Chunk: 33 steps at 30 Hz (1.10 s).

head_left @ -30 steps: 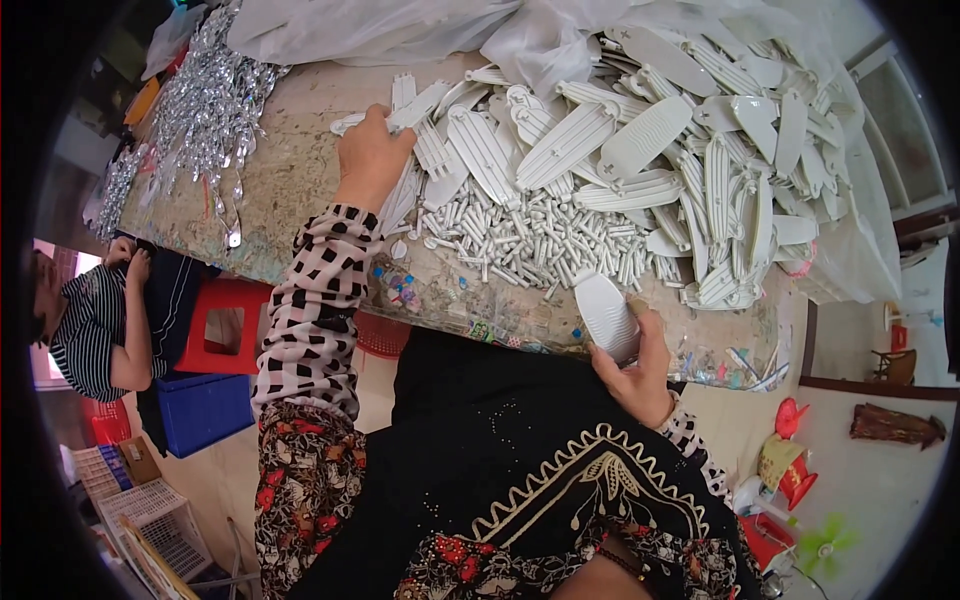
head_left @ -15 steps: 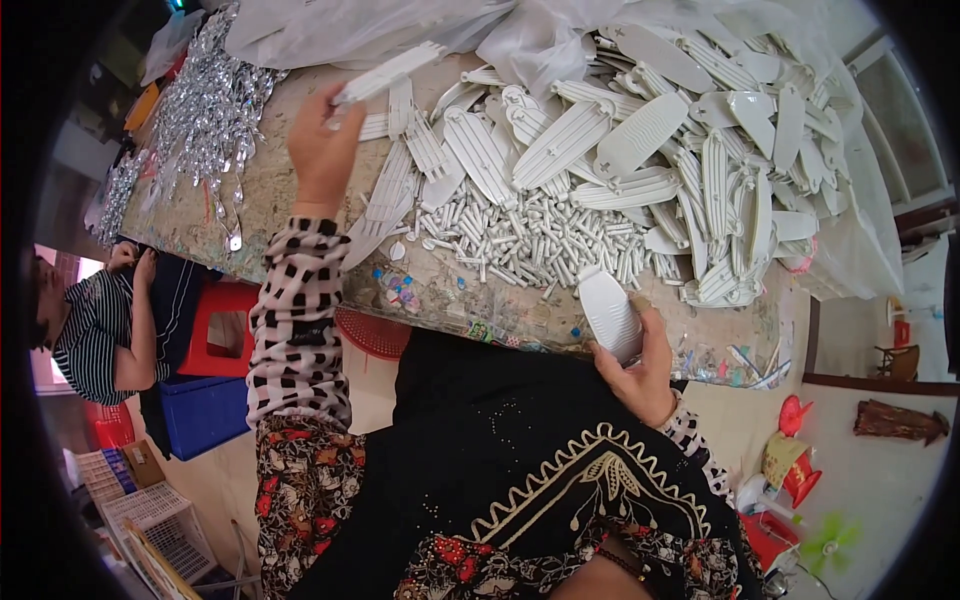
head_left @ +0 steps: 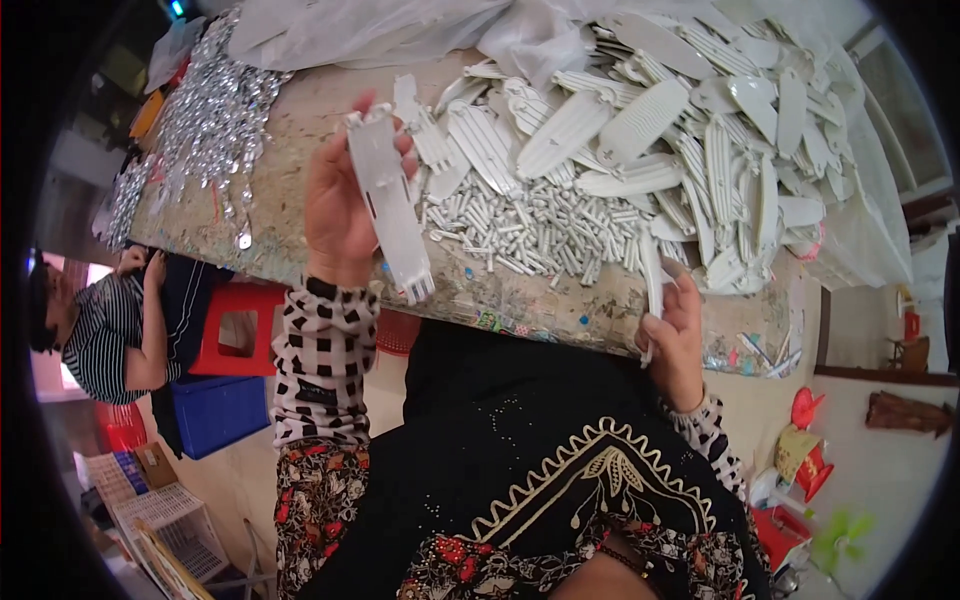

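Note:
My left hand [head_left: 335, 215], palm up over the table's left part, grips a flat white plastic strip [head_left: 392, 205] with slots along its edge and a notched lower end. The strip slants down toward the table's near edge. In my right hand [head_left: 682, 345], near that same edge, an oval white plastic board [head_left: 653, 285] stands nearly edge-on between thumb and fingers. Between the hands lies a heap of small white cylinders [head_left: 545, 232]. Behind it spreads a large pile of ribbed oval white boards [head_left: 645, 122]. More white strips [head_left: 430, 145] lie just right of my left hand.
Shiny silver pieces [head_left: 215, 120] are heaped at the table's far left. Clear plastic sheeting [head_left: 360, 35] covers the back. To the left sits another person [head_left: 115, 330] beside a red stool [head_left: 232, 325] and a blue bin [head_left: 220, 410]. A green fan [head_left: 842, 540] stands at lower right.
My left hand has come nearer, turning the strip from slanting away to pointing toward me. My right hand has shifted right and turned the oval board from face-on to edge-on.

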Available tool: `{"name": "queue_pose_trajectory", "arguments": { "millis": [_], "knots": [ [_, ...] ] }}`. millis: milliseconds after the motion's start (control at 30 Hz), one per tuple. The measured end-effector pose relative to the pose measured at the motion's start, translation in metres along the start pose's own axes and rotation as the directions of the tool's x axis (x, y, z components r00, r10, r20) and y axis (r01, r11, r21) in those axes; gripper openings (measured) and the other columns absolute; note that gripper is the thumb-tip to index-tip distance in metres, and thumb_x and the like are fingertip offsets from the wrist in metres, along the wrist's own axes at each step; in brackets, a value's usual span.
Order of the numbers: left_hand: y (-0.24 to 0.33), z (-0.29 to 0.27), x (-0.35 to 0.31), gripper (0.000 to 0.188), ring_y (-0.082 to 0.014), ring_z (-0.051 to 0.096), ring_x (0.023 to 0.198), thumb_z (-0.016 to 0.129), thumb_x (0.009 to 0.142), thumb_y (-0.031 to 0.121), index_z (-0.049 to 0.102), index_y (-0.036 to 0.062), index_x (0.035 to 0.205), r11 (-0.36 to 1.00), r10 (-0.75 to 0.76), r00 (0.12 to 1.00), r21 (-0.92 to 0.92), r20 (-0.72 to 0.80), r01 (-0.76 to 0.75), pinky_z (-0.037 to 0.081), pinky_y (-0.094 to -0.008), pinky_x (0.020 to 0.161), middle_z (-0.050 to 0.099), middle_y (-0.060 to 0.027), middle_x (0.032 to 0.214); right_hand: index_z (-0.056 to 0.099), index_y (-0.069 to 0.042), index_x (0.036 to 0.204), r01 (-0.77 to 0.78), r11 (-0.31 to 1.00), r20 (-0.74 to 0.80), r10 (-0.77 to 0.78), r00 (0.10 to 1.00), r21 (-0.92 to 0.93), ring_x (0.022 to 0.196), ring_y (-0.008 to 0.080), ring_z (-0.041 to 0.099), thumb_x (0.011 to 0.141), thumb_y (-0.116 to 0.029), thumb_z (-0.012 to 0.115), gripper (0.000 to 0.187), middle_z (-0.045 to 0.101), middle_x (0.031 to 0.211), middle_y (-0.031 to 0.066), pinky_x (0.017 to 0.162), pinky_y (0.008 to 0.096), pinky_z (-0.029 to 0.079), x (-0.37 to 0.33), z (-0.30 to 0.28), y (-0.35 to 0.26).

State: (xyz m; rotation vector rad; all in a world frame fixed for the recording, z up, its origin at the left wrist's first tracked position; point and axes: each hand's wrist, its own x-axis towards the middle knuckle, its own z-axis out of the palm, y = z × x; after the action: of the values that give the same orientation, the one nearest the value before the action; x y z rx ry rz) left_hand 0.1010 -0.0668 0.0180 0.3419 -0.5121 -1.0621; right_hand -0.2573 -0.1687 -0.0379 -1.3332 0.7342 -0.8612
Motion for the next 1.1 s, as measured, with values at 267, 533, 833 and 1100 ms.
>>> {"name": "queue_pose_trajectory", "arguments": {
  "millis": [267,533,833,1100],
  "knots": [
    [-0.103,0.023,-0.011,0.055,-0.0214,0.057,0.091,0.057,0.095,0.034,0.042,-0.0035,0.133,0.864,-0.377,0.923,-0.390,-0.082,0.318,0.052,-0.0303,0.079,0.055,-0.0187,0.109,0.033,-0.012,0.142,-0.403,0.850,0.347,0.285,0.893,0.340,0.060,0.0079,0.041,0.080,-0.013,0.066,0.070,0.045,0.092,0.0019,0.050,0.0208,0.036,0.020,0.027,-0.039],
    [-0.124,0.051,-0.022,0.050,-0.0178,0.060,0.097,0.067,0.089,0.033,0.055,-0.0008,0.123,0.934,-0.344,0.923,-0.166,-0.172,0.317,0.053,-0.0300,0.082,0.061,-0.0114,0.110,0.024,-0.006,0.146,-0.043,0.979,0.355,-0.032,0.934,0.202,0.111,0.0128,0.047,0.084,-0.004,0.063,0.073,0.046,0.128,0.0090,0.082,0.0237,0.043,0.012,0.053,-0.033],
    [-0.116,0.071,-0.032,0.049,-0.0147,0.058,0.106,0.057,0.096,0.029,0.043,0.0046,0.136,0.951,-0.238,0.971,0.199,-0.013,0.236,0.049,-0.0319,0.090,0.058,-0.0052,0.119,0.034,0.003,0.143,0.409,0.863,0.380,-0.286,0.880,-0.296,0.097,0.0249,0.052,0.087,-0.017,0.066,0.067,0.048,0.110,0.0174,0.085,0.0304,0.044,0.013,0.047,-0.031],
    [-0.121,0.074,-0.038,0.047,-0.0158,0.057,0.106,0.060,0.094,0.026,0.045,0.0016,0.131,0.925,-0.091,0.995,0.368,-0.030,0.096,0.046,-0.0313,0.093,0.059,-0.0098,0.118,0.026,-0.002,0.148,0.552,0.742,0.538,-0.308,0.785,-0.381,0.087,0.0286,0.045,0.090,-0.016,0.060,0.069,0.043,0.105,0.0170,0.081,0.0336,0.040,0.012,0.043,-0.032]
  ]
}}
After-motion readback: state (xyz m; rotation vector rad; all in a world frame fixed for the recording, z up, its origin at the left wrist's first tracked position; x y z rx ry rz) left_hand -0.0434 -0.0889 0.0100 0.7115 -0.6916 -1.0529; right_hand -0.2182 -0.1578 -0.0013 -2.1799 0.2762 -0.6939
